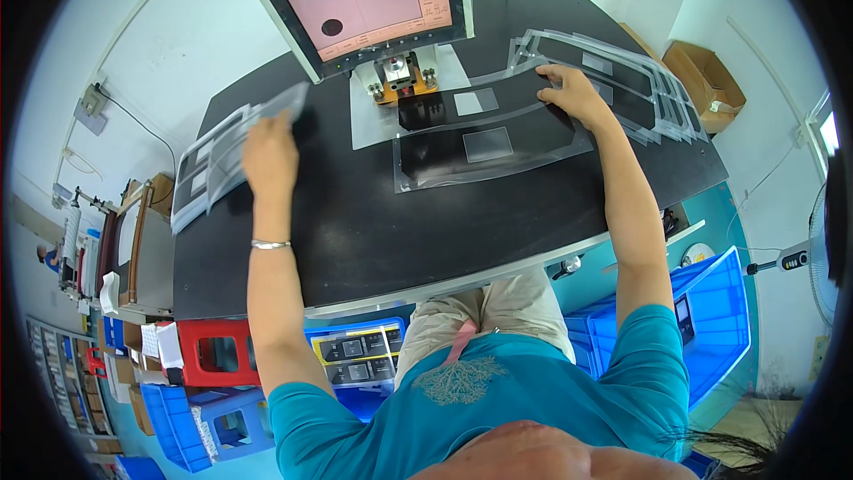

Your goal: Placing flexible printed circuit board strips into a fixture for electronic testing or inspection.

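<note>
My left hand (270, 156) is at the left of the table, blurred by motion, gripping the edge of a clear plastic sheet (233, 147). Beneath that lies a pile of similar sheets (188, 185) with pale rectangles. On the right, my right hand (573, 93) pinches the upper right edge of a large see-through film sheet (542, 138) with a rectangular window in it. This film stretches leftward to the orange-based fixture (409, 93) under the monitor, partly over a white plate (366, 129). Beyond my right hand is a fanned stack of clear framed sheets (653, 93).
A monitor (364, 4) with a pink screen stands at the back of the black table (400, 244). Blue bins (715, 324) and a red stool (216, 351) sit below the front edge. A cardboard box (706, 80) is at far right, near a fan (822, 249).
</note>
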Tool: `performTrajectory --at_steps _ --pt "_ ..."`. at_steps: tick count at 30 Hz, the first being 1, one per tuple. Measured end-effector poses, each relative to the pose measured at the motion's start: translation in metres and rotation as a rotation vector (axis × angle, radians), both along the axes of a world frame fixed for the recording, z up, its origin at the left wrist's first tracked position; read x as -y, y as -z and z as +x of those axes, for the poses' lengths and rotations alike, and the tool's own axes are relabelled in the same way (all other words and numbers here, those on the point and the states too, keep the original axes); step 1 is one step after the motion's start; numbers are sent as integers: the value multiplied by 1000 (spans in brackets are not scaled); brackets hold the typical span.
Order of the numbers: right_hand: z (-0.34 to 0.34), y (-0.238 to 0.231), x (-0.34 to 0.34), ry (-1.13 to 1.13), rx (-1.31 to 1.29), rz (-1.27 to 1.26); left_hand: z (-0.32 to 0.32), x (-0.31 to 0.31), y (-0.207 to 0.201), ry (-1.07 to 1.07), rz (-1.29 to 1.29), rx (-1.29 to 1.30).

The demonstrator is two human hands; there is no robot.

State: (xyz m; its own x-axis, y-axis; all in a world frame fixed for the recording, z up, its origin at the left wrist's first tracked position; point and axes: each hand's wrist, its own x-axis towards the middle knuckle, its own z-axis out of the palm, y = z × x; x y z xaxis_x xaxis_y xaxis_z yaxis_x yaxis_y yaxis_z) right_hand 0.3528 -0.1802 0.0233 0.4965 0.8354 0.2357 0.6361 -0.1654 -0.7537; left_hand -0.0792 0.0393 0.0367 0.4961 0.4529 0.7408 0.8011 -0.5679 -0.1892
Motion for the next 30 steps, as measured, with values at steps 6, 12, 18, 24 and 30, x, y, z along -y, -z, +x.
performTrajectory --at_steps 6,12,18,24,30 --pt "15 15 -12 113 83 111 48 42 36 187 -303 -181" --pt "9 18 -16 201 175 133 48 44 38 240 -315 -142" --pt "7 12 -13 188 144 71 45 42 36 262 -326 -122" --pt "7 10 -10 177 122 70 44 41 37 259 -339 -122" --pt "13 15 -11 152 175 76 44 43 35 278 -331 -117"
